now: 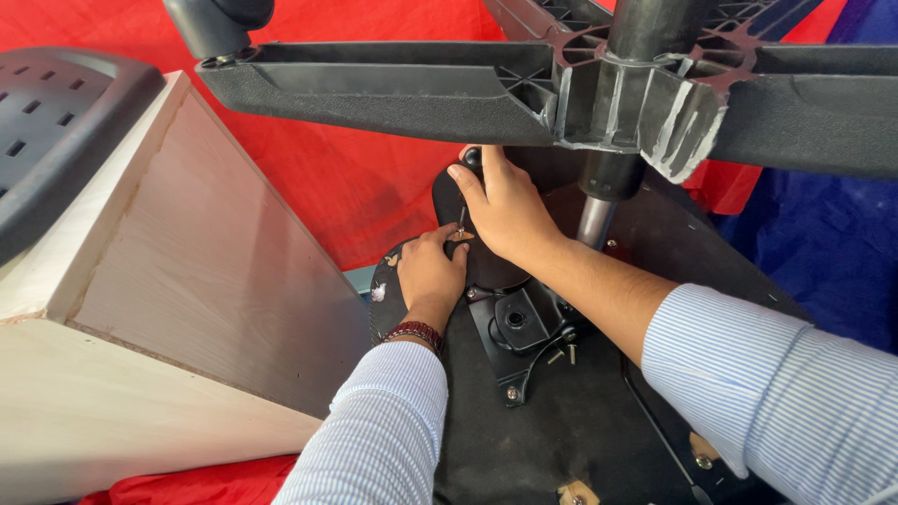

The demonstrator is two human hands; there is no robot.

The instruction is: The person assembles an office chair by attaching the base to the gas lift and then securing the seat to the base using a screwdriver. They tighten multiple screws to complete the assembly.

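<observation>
Blue-striped white shirt sleeves (374,440); dark red beaded wristband (412,331)

Both hands on the seat underside (580,430), star base (524,89) above them, wooden box (178,281) to the left

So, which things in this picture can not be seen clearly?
- Head view: the thin metal screw between the two hands is too small; its head type cannot be told.
- Left hand: its fingertips hide what they pinch.
- Right hand: it covers part of the black plate; its grip is unclear.
- Black plastic star-shaped chair base: cut off by the top edge; it hides the upper grey metal column.
</observation>
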